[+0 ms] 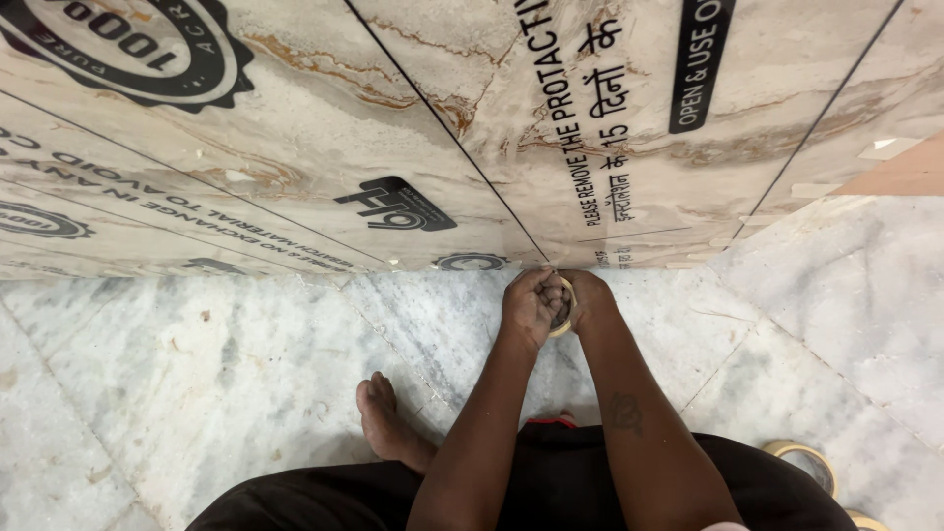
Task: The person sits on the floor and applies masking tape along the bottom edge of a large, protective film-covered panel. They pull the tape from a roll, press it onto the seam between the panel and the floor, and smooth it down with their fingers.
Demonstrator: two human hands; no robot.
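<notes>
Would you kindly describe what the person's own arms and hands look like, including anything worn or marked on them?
Both forearms are bare, with no sleeves, gloves, watch or bracelets in view. The right forearm carries a small dark tattoo partway up. The left hand and right hand are bare too; whether any fingers bear rings cannot be told.

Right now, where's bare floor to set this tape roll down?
Bare marble floor lies open left of the foot, below the panels. More shows right of the right hand. Crowded: spare tape rolls at lower right.
</notes>
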